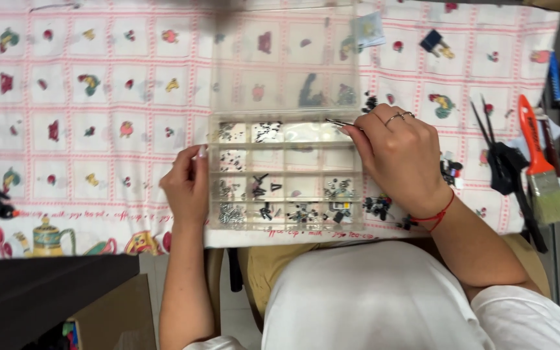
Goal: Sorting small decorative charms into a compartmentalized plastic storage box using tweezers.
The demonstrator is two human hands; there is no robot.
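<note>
Clear plastic made up the compartmented organiser box (285, 175), which lay open at the near edge of the desk (98, 97), its lid folded back flat over the pink-checked cloth. The left hand (188, 185) was cupped against the box's left wall, fingers curled on it, steadying it. The right hand (400, 155) pinched thin metal tweezers (337, 122), tips poised over the top-right compartment; whether they gripped anything was too small to tell.

Risk lay chiefly in the box's position: its front edge sat just at the desk's rim above the lap, so a push from the bracing hand could have tipped it and mixed the tiny black and silver parts (260, 191). A piece flicked from the tweezers would likely have vanished on the patterned cloth (busy with fruit and teapots). Loose dark parts (378, 206) lay just beside the right wrist, which could have swept them off. An orange-handled paintbrush (539, 162) rested well apart at right.
</note>
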